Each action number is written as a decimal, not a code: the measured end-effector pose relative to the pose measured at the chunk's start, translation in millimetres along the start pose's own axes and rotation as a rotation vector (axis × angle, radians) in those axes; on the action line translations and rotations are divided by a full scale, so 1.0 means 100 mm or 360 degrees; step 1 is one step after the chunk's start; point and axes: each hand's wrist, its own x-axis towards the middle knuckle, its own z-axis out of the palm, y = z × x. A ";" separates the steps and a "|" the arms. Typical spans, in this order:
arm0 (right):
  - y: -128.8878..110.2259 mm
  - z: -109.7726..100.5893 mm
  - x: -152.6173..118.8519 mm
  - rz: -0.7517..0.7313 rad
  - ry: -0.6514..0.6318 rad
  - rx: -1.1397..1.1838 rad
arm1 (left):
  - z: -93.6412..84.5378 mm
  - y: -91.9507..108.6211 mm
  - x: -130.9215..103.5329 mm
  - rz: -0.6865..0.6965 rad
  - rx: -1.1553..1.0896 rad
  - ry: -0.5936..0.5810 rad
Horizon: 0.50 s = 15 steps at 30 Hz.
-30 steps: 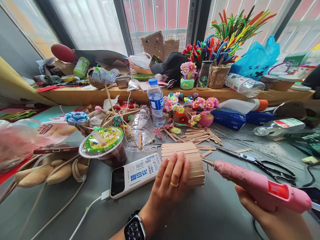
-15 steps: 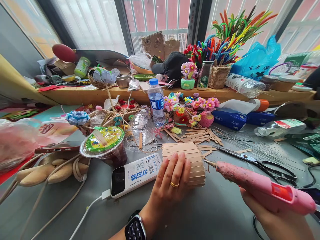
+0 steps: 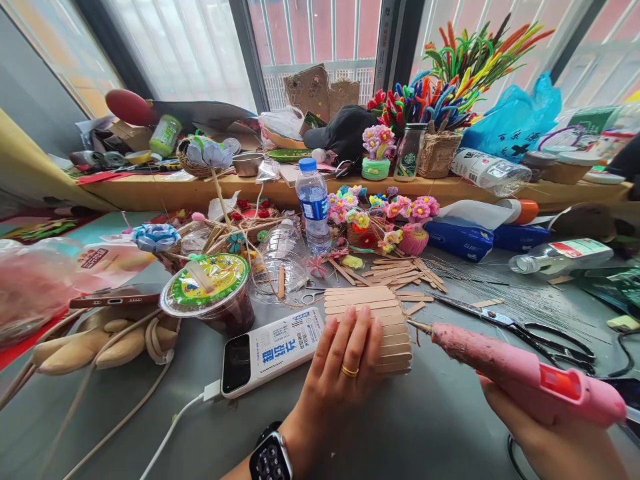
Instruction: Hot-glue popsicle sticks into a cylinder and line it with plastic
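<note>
My left hand point(image 3: 340, 373) lies over a cylinder covered in wooden craft sticks point(image 3: 395, 337), its fingers wrapped across the top of the piece, which rests on its side on the grey table. A gold ring and a watch show on that hand and wrist. In my right hand point(image 3: 545, 420) is a pink hot glue gun point(image 3: 530, 373), gripped by its handle. The nozzle points left and sits at the right end of the cylinder, with brownish strands near the tip. Whether the nozzle touches the wood I cannot tell. Loose craft sticks point(image 3: 400, 272) lie behind the cylinder.
A white power bank point(image 3: 280, 350) with a cable lies left of my left hand, beside a lidded drink cup point(image 3: 215, 287). Black scissors point(image 3: 540, 337) lie behind the glue gun. Farther back are a water bottle point(image 3: 313, 207), knitted flowers point(image 3: 395, 207) and a cluttered sill point(image 3: 270, 190).
Almost nothing differs. The glue gun's rear end has shifted very slightly left; the left hand and the cylinder keep their places.
</note>
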 end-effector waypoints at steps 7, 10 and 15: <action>0.20 -0.04 -0.07 0.0144 0.0083 -0.0351 | -0.01 0.00 0.00 0.0002 -0.0001 0.0010; 0.25 -0.06 -0.08 0.0246 0.0055 -0.0480 | 0.00 0.00 0.00 0.0008 -0.0004 0.0013; 0.20 -0.07 -0.06 0.0109 -0.0087 -0.0467 | 0.01 0.00 0.00 0.0001 0.0005 0.0030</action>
